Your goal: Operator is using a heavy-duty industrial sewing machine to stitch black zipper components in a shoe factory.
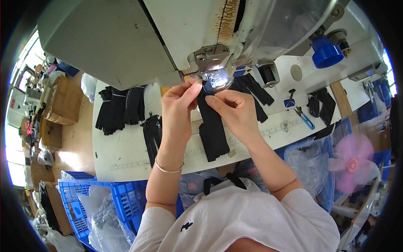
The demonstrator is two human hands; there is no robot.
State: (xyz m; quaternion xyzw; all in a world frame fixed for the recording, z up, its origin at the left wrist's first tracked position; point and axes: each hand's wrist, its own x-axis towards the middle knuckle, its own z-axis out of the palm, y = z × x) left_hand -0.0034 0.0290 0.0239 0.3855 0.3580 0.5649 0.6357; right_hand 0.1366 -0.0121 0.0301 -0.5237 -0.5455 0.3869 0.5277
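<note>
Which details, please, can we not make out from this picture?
In the head view:
Upper end of the black strip: partly covered by the fingertips of the left hand and right hand.
Stitching point on the sewing machine: lost in bright glare and behind fingers.
Machine's top: cut off by the upper edge.
Pink fan's blades: blurred by motion.

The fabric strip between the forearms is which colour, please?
The fabric strip is black, in the head view.

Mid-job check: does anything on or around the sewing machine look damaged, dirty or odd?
Yes: a blotchy brown stain on the sewing machine's pale head, at the top of the view. It stands out against the lighter casing; whether it's rust or old oil, I can't tell.
</note>
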